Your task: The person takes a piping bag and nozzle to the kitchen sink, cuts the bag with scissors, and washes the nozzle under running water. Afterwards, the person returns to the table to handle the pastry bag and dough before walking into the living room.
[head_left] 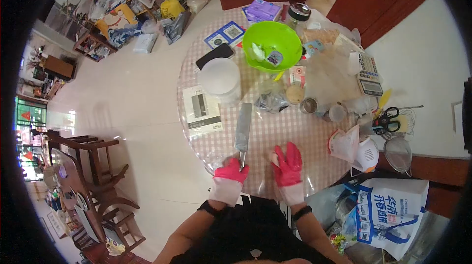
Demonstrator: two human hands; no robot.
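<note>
My left hand [231, 170], in a pink and white rubber glove, is closed round the handle of a knife [243, 129]. Its broad grey blade points away from me over the checked tablecloth [265, 131]. My right hand [287, 163], gloved alike, rests palm down on the table to the right of the knife, with fingers stretched out and a gap between them. A small pale thing [274, 158] shows at its left edge, too small to name. Beyond the blade stand a white tub [220, 78] and a bright green bowl [290, 43] with small items inside.
A phone [215, 56] and a printed packet [202, 111] lie at the left. At the right are a calculator [368, 72], black scissors [387, 121], a sieve [398, 155] and a white plastic basket [345, 145]. A white bag [391, 215] stands below right.
</note>
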